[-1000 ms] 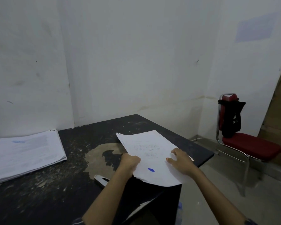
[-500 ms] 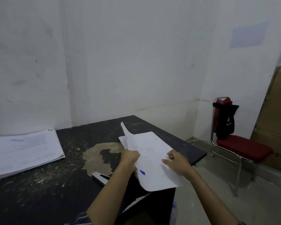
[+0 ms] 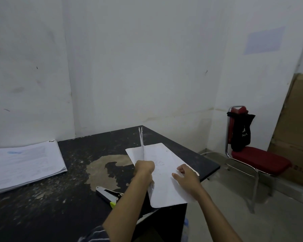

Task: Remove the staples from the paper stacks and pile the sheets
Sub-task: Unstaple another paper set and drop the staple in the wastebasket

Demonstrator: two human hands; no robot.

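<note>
white walls point(image 3: 147, 67) meet in a corner behind the surface point(image 3: 42, 215), scuffed, with a faint stain line low down. a pale bluish rectangle point(image 3: 264, 41) sits high on the right-hand wall. the surface is black, its coating worn to a tan patch point(image 3: 98, 170). at the right a red-cushioned chair point(image 3: 259, 159) with a chrome frame stands on the grey floor point(image 3: 287, 224), a black bag point(image 3: 241, 131) hung over its back, brown cardboard point(image 3: 297, 119) behind it. the light is dim.
</note>
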